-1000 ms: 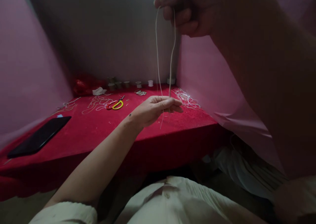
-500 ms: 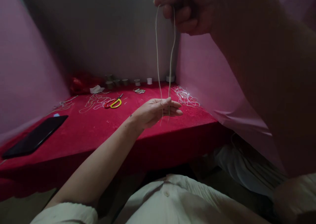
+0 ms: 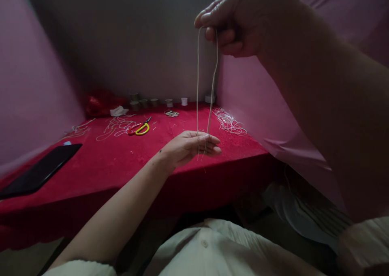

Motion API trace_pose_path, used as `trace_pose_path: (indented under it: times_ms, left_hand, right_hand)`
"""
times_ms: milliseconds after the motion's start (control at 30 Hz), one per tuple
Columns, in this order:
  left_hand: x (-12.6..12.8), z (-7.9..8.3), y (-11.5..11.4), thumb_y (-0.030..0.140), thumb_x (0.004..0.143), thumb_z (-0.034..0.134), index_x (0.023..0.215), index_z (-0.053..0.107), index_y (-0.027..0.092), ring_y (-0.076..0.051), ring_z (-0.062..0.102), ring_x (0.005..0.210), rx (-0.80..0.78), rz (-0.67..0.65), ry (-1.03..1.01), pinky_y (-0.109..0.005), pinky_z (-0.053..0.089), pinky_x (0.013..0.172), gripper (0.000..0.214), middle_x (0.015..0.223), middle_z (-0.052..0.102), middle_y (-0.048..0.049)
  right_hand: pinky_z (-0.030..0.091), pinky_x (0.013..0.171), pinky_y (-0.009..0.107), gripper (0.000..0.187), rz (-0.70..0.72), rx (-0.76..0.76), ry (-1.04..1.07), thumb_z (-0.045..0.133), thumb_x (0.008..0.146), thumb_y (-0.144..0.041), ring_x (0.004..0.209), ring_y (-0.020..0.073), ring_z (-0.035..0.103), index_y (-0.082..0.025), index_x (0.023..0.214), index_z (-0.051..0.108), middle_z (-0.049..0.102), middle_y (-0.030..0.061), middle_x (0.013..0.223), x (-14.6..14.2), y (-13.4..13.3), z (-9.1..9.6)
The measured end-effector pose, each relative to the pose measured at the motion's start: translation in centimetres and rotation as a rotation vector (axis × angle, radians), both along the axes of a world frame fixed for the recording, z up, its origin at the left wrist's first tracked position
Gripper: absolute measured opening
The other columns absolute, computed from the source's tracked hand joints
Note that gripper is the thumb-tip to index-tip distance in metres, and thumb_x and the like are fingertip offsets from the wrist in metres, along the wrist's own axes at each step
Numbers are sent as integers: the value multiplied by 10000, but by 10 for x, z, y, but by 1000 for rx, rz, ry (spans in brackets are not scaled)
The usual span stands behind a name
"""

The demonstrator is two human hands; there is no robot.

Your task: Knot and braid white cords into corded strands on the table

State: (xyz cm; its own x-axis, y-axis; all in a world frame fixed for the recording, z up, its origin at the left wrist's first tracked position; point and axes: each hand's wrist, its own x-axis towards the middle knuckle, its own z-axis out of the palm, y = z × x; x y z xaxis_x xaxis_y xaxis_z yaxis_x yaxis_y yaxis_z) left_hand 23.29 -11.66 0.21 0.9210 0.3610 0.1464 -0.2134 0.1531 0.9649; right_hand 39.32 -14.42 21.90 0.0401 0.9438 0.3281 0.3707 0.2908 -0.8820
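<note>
The right hand (image 3: 240,24) was raised high near the top of the view, its fingers pinched shut on a doubled white thread (image 3: 198,85) that hung down in two nearly parallel strands. Below, the left hand (image 3: 190,146) was held palm up over the near right part of the red surface (image 3: 115,162), fingers loosely curled around the lower ends of the strands, which passed between them and trailed a little below. To the right of that hand, against the pink wall (image 3: 252,93), lay a tangled heap of white thread (image 3: 229,122). Further left on the surface lay scissors with red and yellow handles (image 3: 139,128) among loose thread pieces (image 3: 114,126), and a dark phone (image 3: 38,170) lay at the near left edge. Along the far edge stood a row of small spools (image 3: 168,102), with a red bundle (image 3: 101,103) in the far left corner. The right forearm filled much of the right side, hiding the wall behind it.
</note>
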Motion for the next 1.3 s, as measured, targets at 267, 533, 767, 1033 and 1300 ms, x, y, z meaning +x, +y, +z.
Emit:
trace_pose_path:
  times_ms: [267, 533, 767, 1033, 1300]
  left_hand:
    - [-4, 0, 0, 288, 850, 526, 993, 626, 62, -260, 680, 810, -144, -25, 49, -468, 512, 803, 286, 898, 699, -184]
    - [-7, -4, 3, 285, 868, 498, 1013, 611, 64, -275, 687, 779, -185, 28, 71, -446, 524, 739, 286, 873, 696, -187]
    - [-11, -13, 7, 308, 874, 483, 994, 617, 53, -259, 689, 704, -194, 80, 49, -423, 535, 694, 313, 820, 691, -181]
    - [-16, -17, 4, 308, 870, 492, 947, 618, 63, -177, 647, 545, -180, 89, 101, -303, 524, 520, 286, 726, 669, -123]
    - [-20, -13, 2, 257, 844, 532, 937, 620, 33, -213, 671, 618, -179, 65, 134, -350, 534, 600, 258, 748, 684, -155]
  right_hand:
    - [177, 270, 198, 187, 24, -35, -2, 691, 581, -159, 384, 49, 243, -228, 744, 628, 535, 0, 551, 5, 2, 0]
    - [160, 295, 211, 298, 230, -80, 5, 738, 551, -195, 379, 56, 255, -243, 812, 602, 570, -8, 561, 21, 23, -1]
    - [198, 308, 158, 113, 167, -105, 37, 578, 731, -82, 342, 20, 322, -134, 831, 591, 577, -15, 539, 9, 8, -7]
    - [211, 297, 154, 105, 148, -111, 35, 523, 790, -57, 322, 27, 327, -113, 860, 577, 567, -18, 528, 3, 5, -9]
    - [191, 307, 136, 111, 91, -59, -26, 478, 840, -57, 309, 30, 304, -107, 798, 568, 571, -21, 479, -3, -7, -3]
